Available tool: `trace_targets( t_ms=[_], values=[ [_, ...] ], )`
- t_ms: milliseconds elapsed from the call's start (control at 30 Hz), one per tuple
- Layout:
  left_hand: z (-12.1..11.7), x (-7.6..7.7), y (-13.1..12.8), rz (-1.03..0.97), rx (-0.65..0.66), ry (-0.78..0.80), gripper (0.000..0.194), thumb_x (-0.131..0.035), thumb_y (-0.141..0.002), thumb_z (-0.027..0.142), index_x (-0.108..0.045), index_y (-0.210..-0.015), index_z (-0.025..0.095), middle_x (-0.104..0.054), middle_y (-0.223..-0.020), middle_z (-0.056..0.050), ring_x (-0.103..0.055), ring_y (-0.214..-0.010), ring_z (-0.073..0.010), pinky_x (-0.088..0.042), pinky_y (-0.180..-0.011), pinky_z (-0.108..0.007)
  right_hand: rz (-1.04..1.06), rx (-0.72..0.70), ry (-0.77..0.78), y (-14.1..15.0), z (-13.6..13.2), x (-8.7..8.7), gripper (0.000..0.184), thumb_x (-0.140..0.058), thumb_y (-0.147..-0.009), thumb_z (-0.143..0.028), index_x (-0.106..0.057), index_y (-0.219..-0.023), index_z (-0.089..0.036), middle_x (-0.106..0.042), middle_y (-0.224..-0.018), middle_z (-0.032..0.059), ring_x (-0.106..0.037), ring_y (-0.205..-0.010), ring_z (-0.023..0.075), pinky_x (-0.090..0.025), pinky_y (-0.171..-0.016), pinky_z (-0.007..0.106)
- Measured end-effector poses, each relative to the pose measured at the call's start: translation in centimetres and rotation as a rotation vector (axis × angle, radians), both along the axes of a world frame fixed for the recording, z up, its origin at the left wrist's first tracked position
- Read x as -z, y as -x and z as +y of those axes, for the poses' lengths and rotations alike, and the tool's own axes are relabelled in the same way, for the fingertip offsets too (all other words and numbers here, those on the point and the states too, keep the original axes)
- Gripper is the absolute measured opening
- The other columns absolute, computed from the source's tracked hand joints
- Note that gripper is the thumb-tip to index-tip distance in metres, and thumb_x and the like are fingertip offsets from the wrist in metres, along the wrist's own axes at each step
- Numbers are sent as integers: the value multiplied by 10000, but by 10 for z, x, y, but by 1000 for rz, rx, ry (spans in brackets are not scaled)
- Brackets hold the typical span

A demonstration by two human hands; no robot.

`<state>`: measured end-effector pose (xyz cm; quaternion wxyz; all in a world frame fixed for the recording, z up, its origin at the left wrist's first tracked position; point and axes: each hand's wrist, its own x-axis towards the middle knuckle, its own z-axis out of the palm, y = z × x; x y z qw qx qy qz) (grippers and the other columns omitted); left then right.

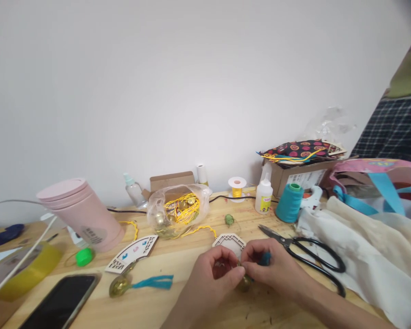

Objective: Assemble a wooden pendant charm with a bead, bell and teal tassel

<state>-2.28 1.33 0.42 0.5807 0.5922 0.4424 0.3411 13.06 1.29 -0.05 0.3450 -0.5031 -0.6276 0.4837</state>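
Observation:
My left hand [217, 272] and my right hand [270, 265] meet near the front of the table, thumbs and fingertips pinched together. Between them hangs a gold bell [245, 284], partly covered by my fingers. A bit of teal tassel [265, 259] sticks out behind my right fingers. Just beyond the fingertips lies a many-sided wooden frame pendant [230, 241] on a yellow braided cord [205, 228]. To the left is a fan-shaped wooden pendant [133, 253] with a second gold bell [119, 286] and a teal tassel [154, 282]. The exact spot being pinched is too small to make out.
Black-handled scissors [304, 251] lie right of my hands, beside white cloth [363, 256]. Behind stand a glue bottle [264, 196], teal thread cone [289, 203] and bag of bells [178, 210]. A pink tumbler [85, 214] and phone [60, 301] are left. Another person [387, 123] stands at right.

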Motion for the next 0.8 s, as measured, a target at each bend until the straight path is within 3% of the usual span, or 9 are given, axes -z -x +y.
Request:
trace_targets(
  t_ms=[233, 433, 800],
  values=[
    [2, 5, 2, 7, -47, -16, 118, -620, -634, 219, -553, -591, 132, -536, -579, 12, -482, -574, -113, -377, -561, -223, 1, 4, 9, 0, 1, 2, 90, -551, -611, -186, -596, -578, -115, -500, -503, -14, -405, -497, 93, -321, -470, 201],
    [2, 4, 2, -10, -33, 61, 107, -613, -624, 218, -562, -585, 131, -574, -562, -11, -525, -554, -141, -395, -557, -259, 20, 24, 7, 0, 1, -2, 68, -526, -602, -161, -560, -553, -129, -489, -498, -27, -398, -487, 84, -317, -474, 196],
    [3, 5, -2, -103, -197, 83, 95, -654, -548, 181, -580, -525, 127, -588, -505, 1, -504, -478, -108, -373, -491, -221, 66, 29, 5, 2, 1, -2, 63, -539, -596, -147, -569, -544, -128, -491, -486, -34, -405, -477, 79, -322, -465, 188]
  ],
)
